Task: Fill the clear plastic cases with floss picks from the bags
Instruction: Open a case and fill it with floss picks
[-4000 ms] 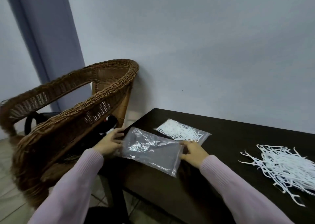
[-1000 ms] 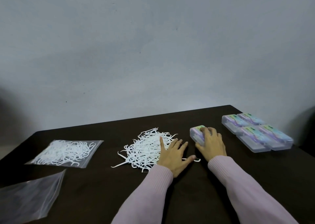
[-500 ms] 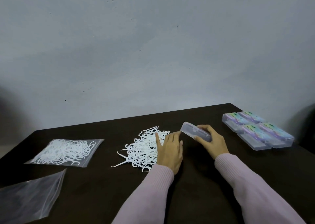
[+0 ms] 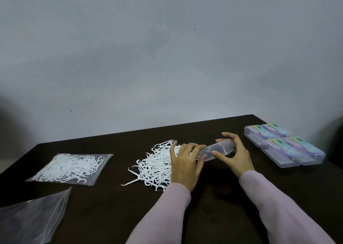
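A clear plastic case [image 4: 216,150] is lifted off the dark table [image 4: 213,206] between both hands. My right hand [image 4: 234,155] grips its right end, thumb below and fingers over the top. My left hand [image 4: 185,163] holds its left end with curled fingers. Just left of that hand lies a loose heap of white floss picks [image 4: 154,164]. A sealed bag of floss picks [image 4: 70,166] lies further left. An empty clear bag [image 4: 29,219] lies at the near left corner.
Several closed cases with coloured labels [image 4: 284,147] sit in a block at the table's right. A pale wall rises right behind the table's far edge. Bare tabletop shows in front of my arms.
My right hand has raised the case and turned it level. My left hand has come off the floss pile and taken hold of the case's left end.
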